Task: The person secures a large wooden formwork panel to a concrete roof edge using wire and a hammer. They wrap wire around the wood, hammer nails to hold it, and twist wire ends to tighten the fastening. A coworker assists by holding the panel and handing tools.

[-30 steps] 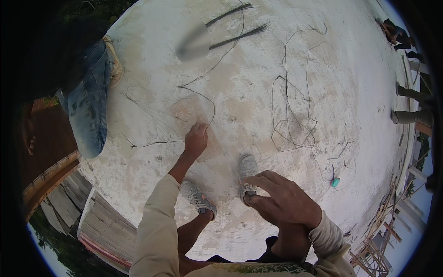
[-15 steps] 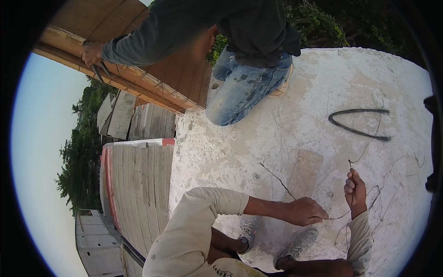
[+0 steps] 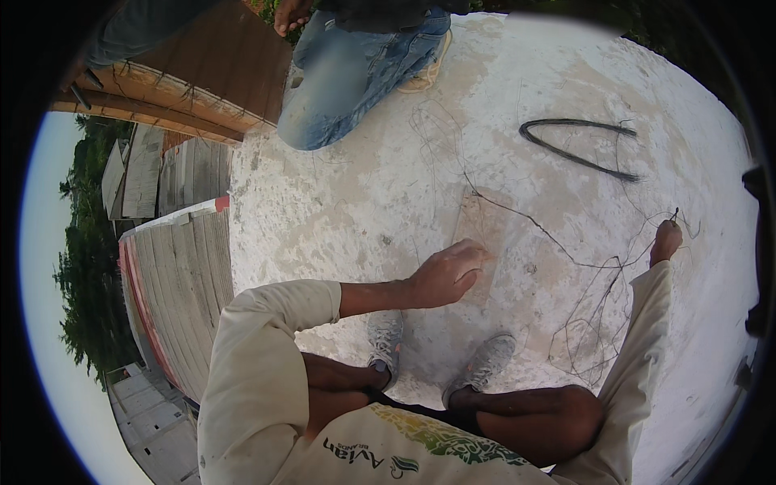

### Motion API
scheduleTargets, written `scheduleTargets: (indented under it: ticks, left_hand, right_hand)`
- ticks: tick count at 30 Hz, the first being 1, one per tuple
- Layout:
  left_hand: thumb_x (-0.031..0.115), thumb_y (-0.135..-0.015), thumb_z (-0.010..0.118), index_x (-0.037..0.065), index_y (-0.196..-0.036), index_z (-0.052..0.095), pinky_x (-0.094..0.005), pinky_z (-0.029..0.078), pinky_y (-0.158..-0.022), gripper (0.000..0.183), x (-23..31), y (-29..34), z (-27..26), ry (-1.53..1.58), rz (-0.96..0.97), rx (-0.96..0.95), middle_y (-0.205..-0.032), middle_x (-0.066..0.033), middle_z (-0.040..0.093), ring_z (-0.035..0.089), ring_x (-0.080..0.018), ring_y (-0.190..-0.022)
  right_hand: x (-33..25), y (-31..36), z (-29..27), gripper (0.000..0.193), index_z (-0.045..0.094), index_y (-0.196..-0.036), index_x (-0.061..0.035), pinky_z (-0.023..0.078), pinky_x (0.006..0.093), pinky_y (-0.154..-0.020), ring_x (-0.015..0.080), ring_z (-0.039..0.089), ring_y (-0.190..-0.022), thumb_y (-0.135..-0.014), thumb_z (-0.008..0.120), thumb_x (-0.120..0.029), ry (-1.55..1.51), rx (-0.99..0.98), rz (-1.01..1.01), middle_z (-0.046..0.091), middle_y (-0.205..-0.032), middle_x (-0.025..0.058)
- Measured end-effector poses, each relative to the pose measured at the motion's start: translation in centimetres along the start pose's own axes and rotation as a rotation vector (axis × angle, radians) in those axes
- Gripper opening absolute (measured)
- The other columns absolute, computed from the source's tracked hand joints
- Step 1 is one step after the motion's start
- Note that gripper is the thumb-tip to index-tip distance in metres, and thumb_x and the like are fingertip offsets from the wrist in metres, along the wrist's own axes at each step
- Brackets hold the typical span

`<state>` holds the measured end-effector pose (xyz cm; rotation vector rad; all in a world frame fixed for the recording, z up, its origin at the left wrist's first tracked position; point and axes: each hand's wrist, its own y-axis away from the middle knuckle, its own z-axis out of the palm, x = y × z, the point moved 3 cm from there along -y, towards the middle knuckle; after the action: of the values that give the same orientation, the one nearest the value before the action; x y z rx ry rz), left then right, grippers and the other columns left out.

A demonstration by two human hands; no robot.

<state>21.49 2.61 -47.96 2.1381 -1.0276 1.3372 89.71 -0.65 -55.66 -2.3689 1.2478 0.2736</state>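
Dark wire (image 3: 552, 239) spans the pale slab (image 3: 339, 218) in the head view, one end pinched in the right hand (image 3: 666, 242); whether the half-curled left hand (image 3: 447, 275) holds anything, I cannot tell. Probably light and springy, it suits gripping near its ends.

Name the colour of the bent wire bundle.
The wire bundle is dark grey, nearly black, clearest in the head view.

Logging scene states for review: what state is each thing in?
left hand, part-curled, no wire visible in it
right hand, closed on long wire
long wire, bent and kinked
wire bundle, doubled into a U
wire tangle, loose
co-worker's leg, bent
floor, patchy white
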Motion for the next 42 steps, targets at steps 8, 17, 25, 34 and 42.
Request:
scheduleTargets:
  ticks: [8, 17, 25, 34, 42]
  left_hand:
    - [0.012, -0.099, 0.061, 0.000, -0.119, 0.067, -0.0457, 0.055, -0.089, 0.025, -9.0, 1.0, -11.8, -0.253, -0.394, 0.280, -0.111, -0.0200, 0.069, 0.069, -0.0374, -0.102]
    - [0.026, -0.106, 0.060, 0.004, -0.145, 0.054, -0.0490, 0.050, -0.104, 0.045, 13.6, 9.7, -18.5, -0.258, -0.339, -0.113, -0.132, -0.0191, 0.061, 0.061, -0.0396, -0.123]
    - [0.022, -0.100, 0.068, 0.004, -0.143, 0.058, -0.0474, 0.055, -0.097, 0.048, 22.7, 15.2, -19.0, -0.345, -0.439, 0.148, -0.121, -0.0194, 0.068, 0.067, -0.0394, -0.109]
    - [0.020, -0.096, 0.071, 0.001, -0.144, 0.056, -0.0487, 0.055, -0.091, 0.054, 19.7, 16.7, -18.0, -0.409, -0.708, 0.133, -0.115, -0.0211, 0.068, 0.067, -0.0414, -0.104]
    - [0.020, -0.094, 0.073, 0.001, -0.141, 0.057, -0.0461, 0.055, -0.092, 0.053, 20.8, 16.2, -18.2, -0.485, -0.707, 0.129, -0.114, -0.0196, 0.067, 0.068, -0.0387, -0.102]
  right_hand:
    - [-9.3, 0.2, 1.5, 0.042, 0.066, -0.115, -0.0044, 0.026, 0.0270, -0.043, 0.0087, 0.037, -0.051, -0.107, 0.051, -0.043, -0.904, -0.161, 0.469, 0.065, -0.097, 0.0060]
    - [-10.4, 10.9, -2.0, 0.061, 0.055, -0.146, 0.0030, 0.047, 0.0471, -0.109, 0.0443, 0.059, -0.133, -0.112, 0.046, -0.047, -0.379, -0.333, -0.006, 0.064, -0.139, 0.0299]
    - [-6.3, 10.3, -1.0, 0.056, 0.057, -0.145, 0.0012, 0.051, 0.0518, -0.102, 0.0503, 0.065, -0.118, -0.110, 0.046, -0.042, 0.164, -0.586, -0.003, 0.066, -0.131, 0.0346]
    - [-26.5, 16.3, -10.2, 0.072, 0.038, -0.157, -0.0014, 0.034, 0.0587, -0.116, 0.0463, 0.040, -0.144, -0.088, 0.059, -0.002, -0.054, 0.060, -0.258, 0.039, -0.157, 0.0270]
    - [-42.2, 26.0, -9.7, 0.051, 0.051, -0.144, 0.0020, 0.041, 0.0529, -0.111, 0.0459, 0.049, -0.134, -0.096, 0.063, -0.009, -0.448, -0.547, -0.692, 0.056, -0.140, 0.0256]
